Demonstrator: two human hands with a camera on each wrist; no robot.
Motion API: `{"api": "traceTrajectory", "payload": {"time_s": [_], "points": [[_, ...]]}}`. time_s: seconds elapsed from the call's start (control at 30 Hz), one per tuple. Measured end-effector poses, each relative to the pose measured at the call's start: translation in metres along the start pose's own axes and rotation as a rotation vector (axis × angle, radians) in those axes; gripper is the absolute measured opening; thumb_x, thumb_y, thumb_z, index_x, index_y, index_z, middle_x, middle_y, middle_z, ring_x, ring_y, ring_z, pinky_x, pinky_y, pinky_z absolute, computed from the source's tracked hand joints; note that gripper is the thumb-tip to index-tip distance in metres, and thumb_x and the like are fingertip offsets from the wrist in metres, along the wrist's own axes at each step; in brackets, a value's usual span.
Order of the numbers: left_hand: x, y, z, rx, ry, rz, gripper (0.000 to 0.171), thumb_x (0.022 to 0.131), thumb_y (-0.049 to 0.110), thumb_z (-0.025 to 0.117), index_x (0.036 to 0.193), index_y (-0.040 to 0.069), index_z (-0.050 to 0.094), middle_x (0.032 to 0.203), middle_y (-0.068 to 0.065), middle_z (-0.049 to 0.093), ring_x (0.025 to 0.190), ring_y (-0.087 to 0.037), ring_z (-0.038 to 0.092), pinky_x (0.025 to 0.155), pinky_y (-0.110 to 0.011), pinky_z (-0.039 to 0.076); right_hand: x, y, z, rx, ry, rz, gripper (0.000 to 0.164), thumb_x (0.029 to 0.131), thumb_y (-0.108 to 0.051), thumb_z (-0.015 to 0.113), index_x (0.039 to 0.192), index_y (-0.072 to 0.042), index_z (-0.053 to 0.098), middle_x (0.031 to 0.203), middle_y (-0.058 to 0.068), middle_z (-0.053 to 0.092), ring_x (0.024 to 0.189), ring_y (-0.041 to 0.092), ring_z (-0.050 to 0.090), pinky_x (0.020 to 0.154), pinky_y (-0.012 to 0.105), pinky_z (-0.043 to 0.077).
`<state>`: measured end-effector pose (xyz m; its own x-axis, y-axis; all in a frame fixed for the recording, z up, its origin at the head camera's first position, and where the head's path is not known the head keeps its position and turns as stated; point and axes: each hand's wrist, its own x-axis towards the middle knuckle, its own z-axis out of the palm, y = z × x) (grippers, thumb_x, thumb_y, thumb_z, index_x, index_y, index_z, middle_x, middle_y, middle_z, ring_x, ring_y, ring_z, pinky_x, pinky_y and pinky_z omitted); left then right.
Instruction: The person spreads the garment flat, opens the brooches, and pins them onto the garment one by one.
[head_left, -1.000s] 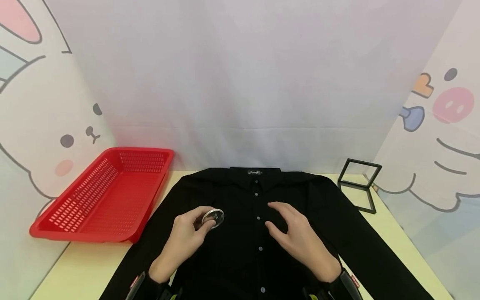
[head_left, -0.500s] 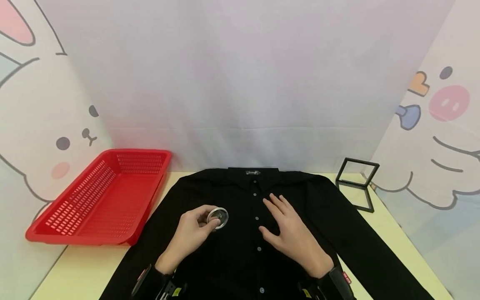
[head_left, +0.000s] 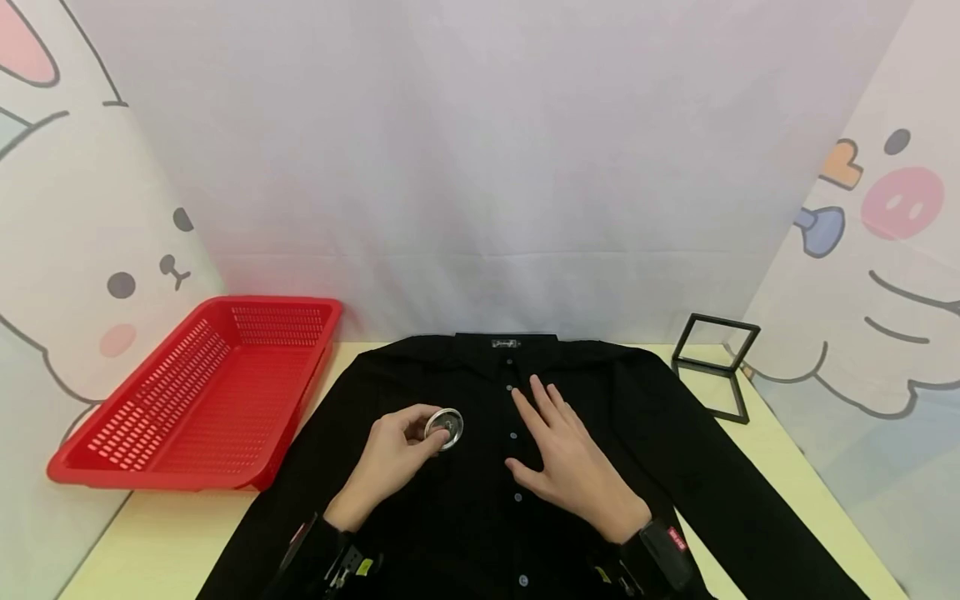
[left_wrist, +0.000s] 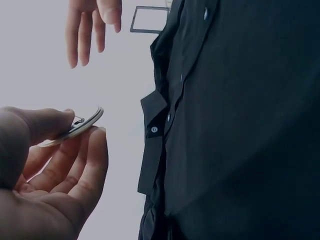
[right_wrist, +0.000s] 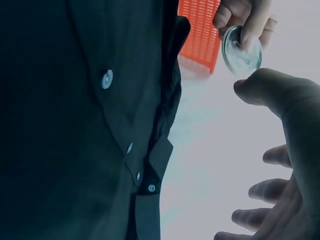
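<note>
My left hand (head_left: 393, 458) pinches a round pin badge (head_left: 452, 423) by its edge, thumb on the silvery back. In the left wrist view the badge (left_wrist: 90, 123) shows edge-on as a thin disc, with a small wire pin standing off its back. Beneath both hands a black button-up shirt (head_left: 465, 517) lies spread flat, collar away from me, a column of pale buttons down its front. To the right of the button row, my right hand (head_left: 570, 467) hovers over the shirt with fingers spread, holding nothing. In the right wrist view its thumb (right_wrist: 272, 87) overlaps the badge's lower edge.
A red perforated plastic basket (head_left: 247, 408) stands at the left, near the shirt's sleeve. At the back right is a black hinged square frame (head_left: 712, 367), one panel upright. The pale yellow table (head_left: 165, 542) meets white curtains with cartoon animals on the sides.
My left hand has moved slightly right with the badge, turning its face more toward the head camera. The right hand has shifted left and its fingers have straightened and spread.
</note>
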<state>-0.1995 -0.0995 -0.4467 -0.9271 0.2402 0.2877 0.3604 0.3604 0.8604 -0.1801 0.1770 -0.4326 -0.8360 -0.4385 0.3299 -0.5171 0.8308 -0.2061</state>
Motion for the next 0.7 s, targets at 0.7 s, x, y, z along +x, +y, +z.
{"api": "traceTrajectory", "payload": {"time_s": [0.7], "points": [[0.034, -0.007, -0.003, 0.014, 0.067, 0.013, 0.024, 0.093, 0.01, 0.077, 0.117, 0.007, 0.073, 0.089, -0.008, 0.073, 0.068, -0.013, 0.068, 0.066, -0.026, 0.058, 0.041, 0.003, 0.023, 0.144, -0.085, 0.024, 0.089, 0.097, -0.044, 0.071, 0.163, -0.006, 0.025, 0.171, 0.018, 0.017, 0.153, 0.039, 0.032, 0.111, 0.052, 0.047]]}}
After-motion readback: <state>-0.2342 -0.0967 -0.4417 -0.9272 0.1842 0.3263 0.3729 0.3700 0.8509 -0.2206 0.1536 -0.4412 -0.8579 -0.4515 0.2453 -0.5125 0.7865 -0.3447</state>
